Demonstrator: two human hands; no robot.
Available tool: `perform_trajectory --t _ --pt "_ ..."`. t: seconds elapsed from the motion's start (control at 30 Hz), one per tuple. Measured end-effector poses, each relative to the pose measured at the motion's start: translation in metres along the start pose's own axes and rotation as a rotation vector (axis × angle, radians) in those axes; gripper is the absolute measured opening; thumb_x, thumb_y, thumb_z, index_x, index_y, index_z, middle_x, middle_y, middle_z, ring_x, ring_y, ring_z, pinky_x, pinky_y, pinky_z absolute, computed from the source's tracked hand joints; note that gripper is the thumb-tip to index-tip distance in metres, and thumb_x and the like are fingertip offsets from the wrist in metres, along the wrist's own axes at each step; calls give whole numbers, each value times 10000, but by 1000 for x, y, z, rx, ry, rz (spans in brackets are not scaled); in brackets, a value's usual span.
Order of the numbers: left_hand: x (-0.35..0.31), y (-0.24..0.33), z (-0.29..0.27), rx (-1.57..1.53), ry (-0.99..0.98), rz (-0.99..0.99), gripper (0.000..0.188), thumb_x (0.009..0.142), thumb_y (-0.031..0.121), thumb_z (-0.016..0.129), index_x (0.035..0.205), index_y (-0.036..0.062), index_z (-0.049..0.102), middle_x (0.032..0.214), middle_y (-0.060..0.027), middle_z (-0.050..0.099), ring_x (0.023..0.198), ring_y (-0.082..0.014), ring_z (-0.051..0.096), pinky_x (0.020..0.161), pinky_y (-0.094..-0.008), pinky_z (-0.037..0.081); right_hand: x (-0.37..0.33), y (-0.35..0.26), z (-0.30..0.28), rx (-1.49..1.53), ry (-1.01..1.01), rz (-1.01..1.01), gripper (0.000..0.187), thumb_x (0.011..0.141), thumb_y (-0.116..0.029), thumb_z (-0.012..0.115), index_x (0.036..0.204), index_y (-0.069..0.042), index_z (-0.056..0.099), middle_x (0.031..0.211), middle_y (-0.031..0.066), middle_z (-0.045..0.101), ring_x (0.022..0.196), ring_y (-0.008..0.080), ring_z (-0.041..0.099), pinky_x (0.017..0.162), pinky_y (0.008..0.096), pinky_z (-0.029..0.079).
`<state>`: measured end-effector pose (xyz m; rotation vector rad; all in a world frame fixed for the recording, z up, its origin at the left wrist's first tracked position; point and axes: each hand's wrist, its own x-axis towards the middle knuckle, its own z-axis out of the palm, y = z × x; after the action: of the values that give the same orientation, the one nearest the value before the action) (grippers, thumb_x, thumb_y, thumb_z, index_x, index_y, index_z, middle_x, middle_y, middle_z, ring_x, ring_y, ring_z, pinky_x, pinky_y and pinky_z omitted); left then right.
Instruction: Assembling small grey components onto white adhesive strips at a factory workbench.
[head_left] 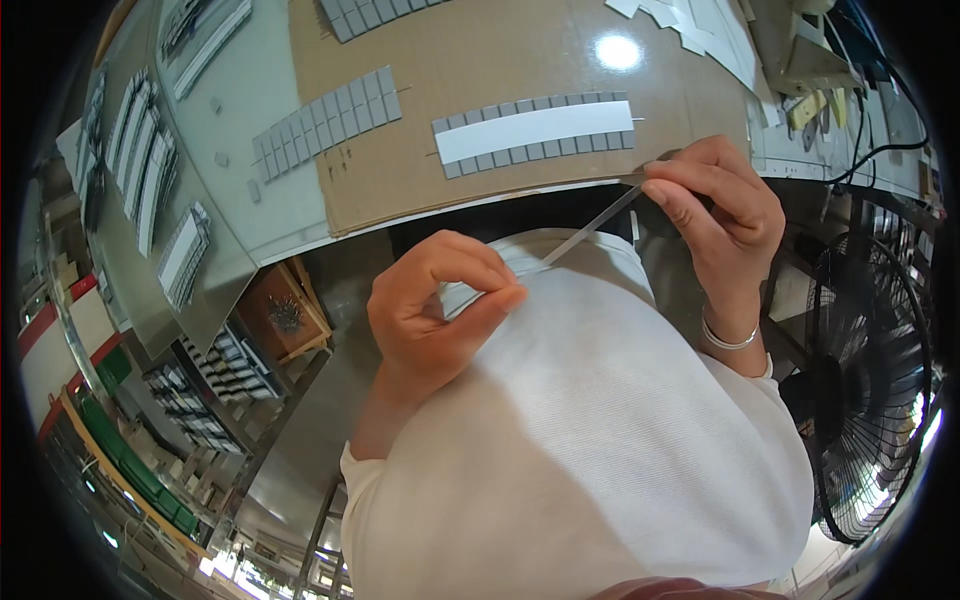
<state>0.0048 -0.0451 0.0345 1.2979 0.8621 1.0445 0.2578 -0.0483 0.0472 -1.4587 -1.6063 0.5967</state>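
Observation:
A narrow translucent strip (592, 226) is stretched slantwise between my two hands, in front of the table edge. My left hand (440, 300) pinches its lower end between thumb and forefinger. The upper end is pinched by my right hand (725, 200), which has a silver bangle at the wrist. Just beyond the hands, a row of grey rectangular pieces (540, 153) lies on brown cardboard, with a white strip (535, 130) laid lengthwise across it. Left of it is another slanted row of grey pieces (330, 115) with no white strip on top.
Brown cardboard (480, 50) covers the table's middle. Bundles of striped strips (140, 150) lie on the left side. White paper pieces (690, 25) are at the far right, near black cables (885, 148). A black fan (865, 390) stands right of me, and a wooden stool (290, 310) sits below left.

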Motion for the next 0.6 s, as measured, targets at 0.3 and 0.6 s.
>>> perform_trajectory --t 0.3,0.6 --pt "0 -2 -3 9 15 -47 154 747 -94 728 815 -2 624 846 -109 656 788 -170 620 715 -259 480 -3 1 1 80 12 62 124 722 -3 789 837 -15 745 772 46 644 708 134 559 601 236 418" --pt "21 8 -8 588 186 117 111 782 21 730 818 56 631 940 -91 617 752 -146 548 684 -234 455 15 2 6 47 -68 73 132 813 -41 738 834 1 615 768 54 549 687 145 536 612 254 431"
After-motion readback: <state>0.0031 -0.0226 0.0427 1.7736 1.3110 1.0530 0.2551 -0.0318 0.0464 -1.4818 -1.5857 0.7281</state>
